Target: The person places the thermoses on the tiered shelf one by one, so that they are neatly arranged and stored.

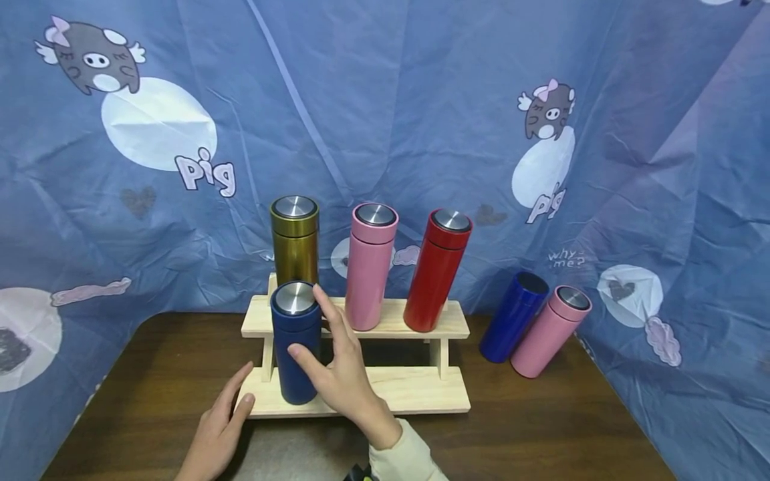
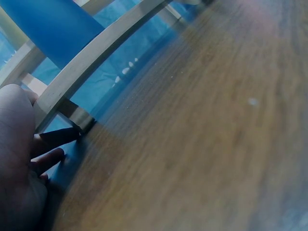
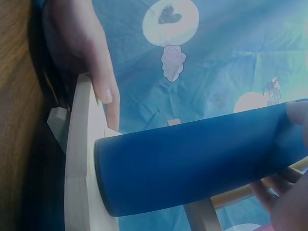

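A dark blue thermos (image 1: 295,377) with a steel-topped lid stands upright on the lower shelf of a pale wooden two-step rack (image 1: 415,394), at its left part. My right hand (image 1: 343,374) holds the thermos on its right side, thumb in front and fingers behind; the right wrist view shows its base on the plank. At the rack's left end, my left hand (image 1: 213,434) touches the lower shelf, fingers fairly straight. The left wrist view has that left hand (image 2: 19,159) beside the plank end, with part of it cut off.
On the upper shelf stand a gold thermos (image 1: 295,250), a pink thermos (image 1: 369,274) and a red thermos (image 1: 437,274). To the right, a bright blue thermos (image 1: 511,321) and another pink thermos (image 1: 547,337) stand on the dark wooden table (image 1: 529,427). A blue patterned cloth (image 1: 421,100) hangs behind.
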`<state>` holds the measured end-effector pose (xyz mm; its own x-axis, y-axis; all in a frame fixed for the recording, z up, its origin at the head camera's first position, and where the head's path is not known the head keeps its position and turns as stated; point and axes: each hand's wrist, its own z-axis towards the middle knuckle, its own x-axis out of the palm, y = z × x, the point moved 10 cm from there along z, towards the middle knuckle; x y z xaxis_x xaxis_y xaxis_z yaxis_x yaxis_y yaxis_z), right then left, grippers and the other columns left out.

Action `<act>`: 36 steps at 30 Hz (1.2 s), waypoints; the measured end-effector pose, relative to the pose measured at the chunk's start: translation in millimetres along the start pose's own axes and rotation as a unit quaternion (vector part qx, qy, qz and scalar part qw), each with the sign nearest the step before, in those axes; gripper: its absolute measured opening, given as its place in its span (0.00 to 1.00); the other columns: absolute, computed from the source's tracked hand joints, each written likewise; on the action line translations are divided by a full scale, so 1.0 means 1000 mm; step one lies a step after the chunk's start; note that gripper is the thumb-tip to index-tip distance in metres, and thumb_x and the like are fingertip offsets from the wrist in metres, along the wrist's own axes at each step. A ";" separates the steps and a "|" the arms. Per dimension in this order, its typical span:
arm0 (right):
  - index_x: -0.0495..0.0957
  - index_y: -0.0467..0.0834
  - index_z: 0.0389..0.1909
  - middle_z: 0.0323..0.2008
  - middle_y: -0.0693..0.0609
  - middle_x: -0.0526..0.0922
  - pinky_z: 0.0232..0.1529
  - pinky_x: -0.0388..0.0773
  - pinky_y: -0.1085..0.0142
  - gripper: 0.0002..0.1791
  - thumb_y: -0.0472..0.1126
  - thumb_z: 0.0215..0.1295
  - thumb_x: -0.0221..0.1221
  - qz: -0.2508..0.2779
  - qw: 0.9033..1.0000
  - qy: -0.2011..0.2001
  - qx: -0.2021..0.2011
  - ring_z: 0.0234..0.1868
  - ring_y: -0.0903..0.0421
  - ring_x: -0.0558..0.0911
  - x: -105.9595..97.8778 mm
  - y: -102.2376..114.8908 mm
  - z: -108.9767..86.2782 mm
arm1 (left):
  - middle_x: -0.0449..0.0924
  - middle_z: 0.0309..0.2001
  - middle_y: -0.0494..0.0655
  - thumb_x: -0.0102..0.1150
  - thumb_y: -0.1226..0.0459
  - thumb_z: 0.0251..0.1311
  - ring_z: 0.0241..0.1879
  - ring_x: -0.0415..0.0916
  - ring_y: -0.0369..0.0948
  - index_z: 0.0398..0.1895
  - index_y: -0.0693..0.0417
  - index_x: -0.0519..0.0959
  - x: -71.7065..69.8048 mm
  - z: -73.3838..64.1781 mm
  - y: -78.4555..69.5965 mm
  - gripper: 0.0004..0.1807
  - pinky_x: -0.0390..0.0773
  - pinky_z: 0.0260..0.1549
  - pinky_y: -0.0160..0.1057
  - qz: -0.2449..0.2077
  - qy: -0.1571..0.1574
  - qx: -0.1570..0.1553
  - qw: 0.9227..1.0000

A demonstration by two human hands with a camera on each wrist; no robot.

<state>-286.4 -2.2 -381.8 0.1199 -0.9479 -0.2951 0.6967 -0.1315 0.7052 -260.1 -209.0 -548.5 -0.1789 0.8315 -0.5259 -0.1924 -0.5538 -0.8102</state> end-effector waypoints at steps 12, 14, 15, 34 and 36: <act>0.55 0.51 0.89 0.76 0.41 0.73 0.70 0.80 0.43 0.50 0.36 0.72 0.70 -0.021 0.998 -0.037 -0.037 0.76 0.46 0.74 -0.013 0.012 0.000 | 0.68 0.81 0.67 0.49 0.55 0.89 0.77 0.68 0.70 0.86 0.52 0.64 0.001 0.002 0.000 0.30 0.70 0.67 0.77 -0.001 0.005 -0.005 1.000; 0.55 0.51 0.89 0.76 0.41 0.72 0.70 0.80 0.44 0.50 0.35 0.72 0.70 -0.018 0.998 -0.039 -0.041 0.77 0.46 0.74 -0.016 0.014 -0.001 | 0.69 0.81 0.65 0.50 0.55 0.89 0.77 0.69 0.68 0.86 0.51 0.65 0.001 0.002 -0.001 0.29 0.71 0.67 0.72 0.004 0.002 -0.002 1.000; 0.56 0.50 0.89 0.76 0.41 0.72 0.71 0.80 0.45 0.50 0.35 0.72 0.70 -0.017 0.998 -0.041 -0.046 0.76 0.45 0.74 -0.018 0.016 -0.001 | 0.70 0.81 0.64 0.50 0.56 0.89 0.77 0.69 0.66 0.86 0.51 0.65 0.001 0.002 -0.001 0.29 0.71 0.67 0.71 0.006 0.000 0.000 1.000; 0.62 0.36 0.82 0.69 0.37 0.79 0.70 0.80 0.53 0.37 0.47 0.83 0.64 -0.011 0.988 -0.101 -0.115 0.69 0.41 0.80 -0.071 0.049 -0.012 | 0.71 0.81 0.58 0.50 0.54 0.89 0.77 0.68 0.62 0.86 0.47 0.66 -0.001 0.001 0.001 0.29 0.62 0.66 0.21 0.022 -0.011 0.001 1.000; 0.62 0.34 0.82 0.69 0.36 0.79 0.71 0.78 0.54 0.37 0.42 0.81 0.65 -0.005 0.987 -0.107 -0.120 0.70 0.41 0.79 -0.078 0.051 -0.013 | 0.71 0.81 0.58 0.50 0.54 0.89 0.76 0.68 0.62 0.86 0.47 0.66 -0.001 0.001 0.002 0.29 0.58 0.63 0.17 0.023 -0.013 0.003 1.000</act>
<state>-250.8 69.1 -331.2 -0.0226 -0.9898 -0.1409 0.8472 -0.0938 0.5229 -261.0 -210.6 -549.1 -0.2120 0.8042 -0.5552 -0.1884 -0.5911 -0.7843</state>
